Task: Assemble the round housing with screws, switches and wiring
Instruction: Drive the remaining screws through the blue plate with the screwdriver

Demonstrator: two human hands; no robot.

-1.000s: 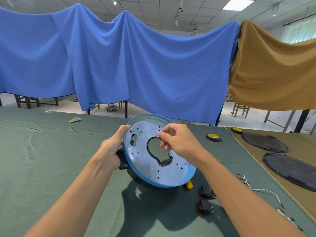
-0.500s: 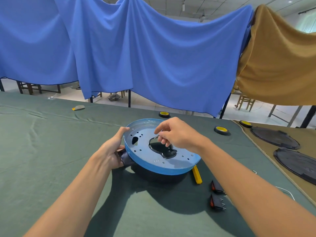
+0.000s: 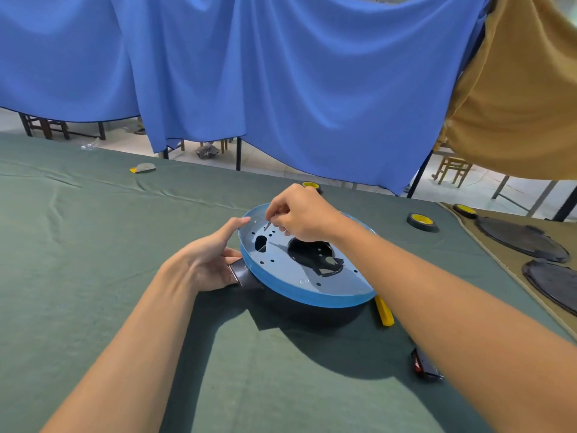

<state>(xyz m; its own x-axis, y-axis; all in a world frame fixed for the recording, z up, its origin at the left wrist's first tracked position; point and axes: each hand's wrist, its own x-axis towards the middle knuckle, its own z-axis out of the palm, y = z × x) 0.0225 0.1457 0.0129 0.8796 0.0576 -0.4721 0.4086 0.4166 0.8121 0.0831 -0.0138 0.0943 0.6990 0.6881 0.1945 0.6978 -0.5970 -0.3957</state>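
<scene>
Writing: there is a tiny mark pressed into the grey plate near its front edge, but it is too small to read.
Task's thing: the round metal housing with a blue rim and a flat grey plate (image 3: 281, 270) sits on the green cloth table (image 3: 93, 245), right in front of you. It tips a little, with the far side higher.
How it looks: the plate has many small round holes, one oval hole on the left and one big odd-shaped hole in the middle. A short black tube (image 3: 242, 275) sticks out of its left side.
Your left hand (image 3: 209, 264): the finger and thumb you can see lie straight against the blue rim, by the tube. The other fingers are hidden.
Your right hand (image 3: 303, 217): thumb and fingertips pinch a small silver screw (image 3: 268, 225) over the small holes at the far left of the plate.
Nearby: a yellow plastic stick (image 3: 384, 314) pokes out from under the housing. A black and red switch (image 3: 424, 368) lies by your right arm.
</scene>
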